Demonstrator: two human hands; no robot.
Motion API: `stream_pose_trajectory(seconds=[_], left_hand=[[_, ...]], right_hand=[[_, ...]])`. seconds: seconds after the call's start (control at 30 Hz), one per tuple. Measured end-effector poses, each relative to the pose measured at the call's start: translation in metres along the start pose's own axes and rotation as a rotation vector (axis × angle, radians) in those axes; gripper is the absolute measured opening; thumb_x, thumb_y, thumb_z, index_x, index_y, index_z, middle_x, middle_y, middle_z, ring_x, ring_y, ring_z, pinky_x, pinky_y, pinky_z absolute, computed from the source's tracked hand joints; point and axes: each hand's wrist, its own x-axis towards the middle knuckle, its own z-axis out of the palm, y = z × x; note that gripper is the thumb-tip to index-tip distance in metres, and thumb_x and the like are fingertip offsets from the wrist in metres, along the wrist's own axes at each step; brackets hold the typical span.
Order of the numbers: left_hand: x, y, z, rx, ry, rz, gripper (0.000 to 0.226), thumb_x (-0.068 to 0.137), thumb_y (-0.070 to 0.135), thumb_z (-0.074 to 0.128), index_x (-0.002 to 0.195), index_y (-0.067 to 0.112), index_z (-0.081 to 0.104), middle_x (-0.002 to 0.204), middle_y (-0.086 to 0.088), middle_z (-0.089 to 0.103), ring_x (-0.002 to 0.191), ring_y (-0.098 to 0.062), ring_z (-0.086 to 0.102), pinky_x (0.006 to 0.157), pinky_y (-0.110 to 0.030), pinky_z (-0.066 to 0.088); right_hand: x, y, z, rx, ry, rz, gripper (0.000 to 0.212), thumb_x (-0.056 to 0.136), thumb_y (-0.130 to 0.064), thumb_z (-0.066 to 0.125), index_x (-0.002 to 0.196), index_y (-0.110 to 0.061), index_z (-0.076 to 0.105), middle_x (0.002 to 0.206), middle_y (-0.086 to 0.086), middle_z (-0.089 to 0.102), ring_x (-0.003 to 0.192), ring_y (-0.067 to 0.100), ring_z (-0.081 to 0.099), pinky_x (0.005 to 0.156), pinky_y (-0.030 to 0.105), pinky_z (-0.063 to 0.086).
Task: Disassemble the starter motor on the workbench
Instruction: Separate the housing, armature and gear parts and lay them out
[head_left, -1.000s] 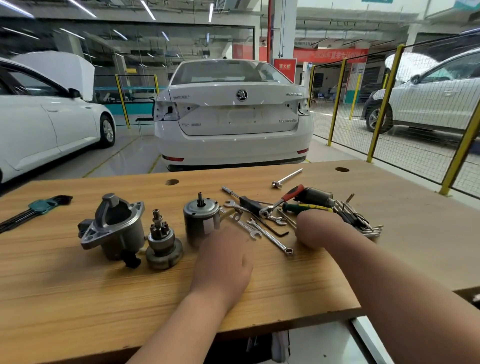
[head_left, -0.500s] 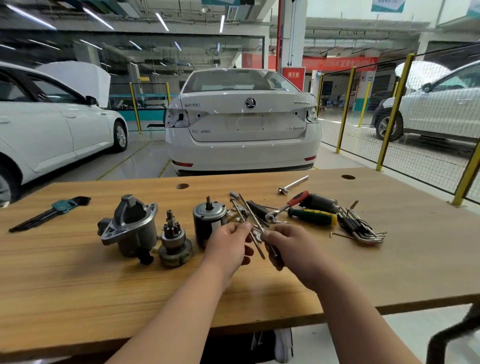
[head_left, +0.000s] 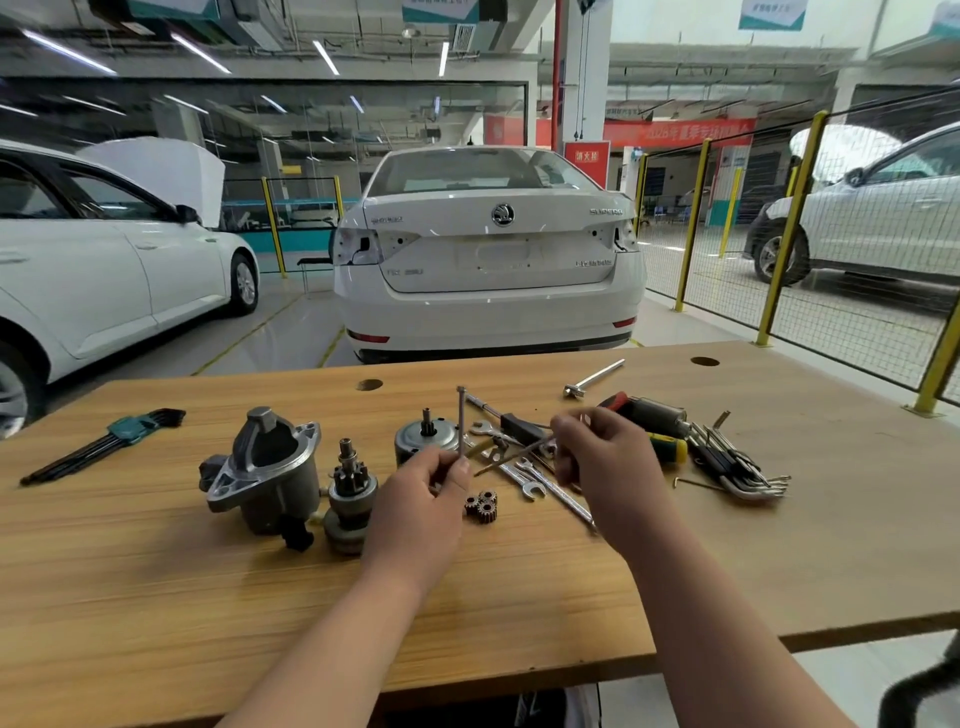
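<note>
Now that the starter motor (head_left: 270, 478) sits in bits along the workbench (head_left: 208, 597), the latest change is small. Half a second back both hands were bunched together over two crossed through bolts, and they've since split them, one each.

Left hand (head_left: 421, 499) pinches its through bolt (head_left: 461, 421) by the lower end, long axis near vertical, what looks like the head on top. Right hand (head_left: 605, 462) is curled round the second bolt (head_left: 514, 454), which is blurred and slants down toward the left hand.

Motor can (head_left: 415, 439) stands on end just behind the left hand, shaft up. Pinion drive (head_left: 345, 493) is beside it, gear end up. Three little gears (head_left: 481, 504) lie between the hands, spanners (head_left: 530, 486) just beyond.

I'd say the teardown's mostly done.
</note>
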Motion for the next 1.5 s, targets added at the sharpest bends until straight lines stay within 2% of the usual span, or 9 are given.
stream_pose_trajectory(seconds=[0.33,0.5,0.63,0.83,1.0,1.13,1.27,1.37,1.5], left_hand=[[0.000,0.008,0.029,-0.235,-0.196,-0.334,0.025,0.101,0.034,0.037,0.090,0.024,0.057,0.066,-0.001,0.053,0.056,-0.019,0.048,0.059,-0.034,0.038],[-0.004,0.003,0.037,-0.048,-0.171,-0.303,0.025,0.100,0.037,0.041,0.084,0.026,0.057,0.065,0.006,0.053,0.053,-0.006,0.046,0.048,-0.021,0.035],[-0.003,0.007,0.044,-0.053,-0.190,-0.307,0.025,0.097,0.042,0.045,0.082,0.026,0.057,0.066,0.005,0.054,0.059,-0.008,0.049,0.051,-0.024,0.036],[0.006,0.013,0.061,-0.252,-0.258,-0.433,0.024,0.091,0.047,0.055,0.091,0.025,0.063,0.044,0.013,0.046,0.041,-0.007,0.040,0.042,-0.020,0.035],[0.017,0.019,0.076,-0.513,-0.222,-0.627,0.032,0.090,0.052,0.054,0.097,0.022,0.060,0.091,-0.002,0.064,0.045,-0.011,0.036,0.037,-0.020,0.028],[0.018,0.013,0.082,-0.654,-0.236,-0.664,0.022,0.094,0.036,0.056,0.092,0.014,0.057,0.068,0.000,0.052,0.033,-0.007,0.029,0.033,-0.017,0.022],[0.017,0.003,0.088,-0.662,-0.126,-0.619,0.015,0.093,0.022,0.055,0.080,0.017,0.050,0.048,0.006,0.037,0.033,-0.008,0.028,0.034,-0.018,0.023],[0.016,-0.003,0.089,-0.676,-0.095,-0.570,0.018,0.093,0.021,0.054,0.077,0.017,0.051,0.048,0.006,0.036,0.035,-0.010,0.028,0.036,-0.019,0.026],[0.014,-0.006,0.089,-0.703,-0.116,-0.549,0.016,0.096,0.021,0.051,0.081,0.015,0.050,0.048,0.006,0.035,0.034,-0.010,0.028,0.035,-0.019,0.027]], right_hand=[[0.016,0.014,0.041,-0.233,-0.165,0.175,0.029,0.099,-0.039,0.052,0.087,-0.019,0.068,0.061,-0.004,0.061,0.051,0.011,0.054,0.052,0.030,0.046],[0.044,0.026,-0.040,-1.101,0.202,0.087,0.028,0.099,-0.032,0.044,0.115,-0.016,0.061,0.117,0.007,0.062,0.091,0.024,0.062,0.067,0.032,0.043],[0.047,0.036,-0.071,-1.445,0.017,0.388,0.033,0.097,-0.025,0.046,0.127,-0.016,0.056,0.134,0.009,0.049,0.109,0.030,0.059,0.075,0.037,0.046],[0.044,0.028,-0.060,-1.332,-0.079,0.250,0.028,0.096,-0.015,0.051,0.121,-0.017,0.064,0.112,0.004,0.065,0.100,0.023,0.061,0.077,0.031,0.050],[0.031,0.024,-0.014,-0.660,-0.122,0.054,0.006,0.093,-0.031,0.063,0.090,-0.028,0.067,0.078,-0.012,0.066,0.072,0.004,0.060,0.057,0.018,0.040],[0.062,0.030,-0.005,-0.953,0.026,-0.070,0.019,0.097,-0.037,0.052,0.105,-0.023,0.064,0.097,-0.002,0.068,0.086,0.013,0.061,0.077,0.033,0.054],[0.099,0.041,0.007,-1.509,-0.269,0.000,0.059,0.096,-0.056,0.044,0.139,-0.017,0.045,0.143,0.009,0.048,0.138,0.032,0.034,0.115,0.053,0.020],[0.110,0.050,0.023,-1.594,-0.383,0.054,0.049,0.098,-0.050,0.043,0.131,-0.016,0.053,0.133,0.010,0.057,0.136,0.033,0.038,0.118,0.058,0.005],[0.118,0.041,0.008,-1.524,-0.159,-0.068,0.024,0.098,-0.029,0.047,0.114,-0.016,0.059,0.116,0.008,0.063,0.114,0.028,0.054,0.111,0.051,0.029]])
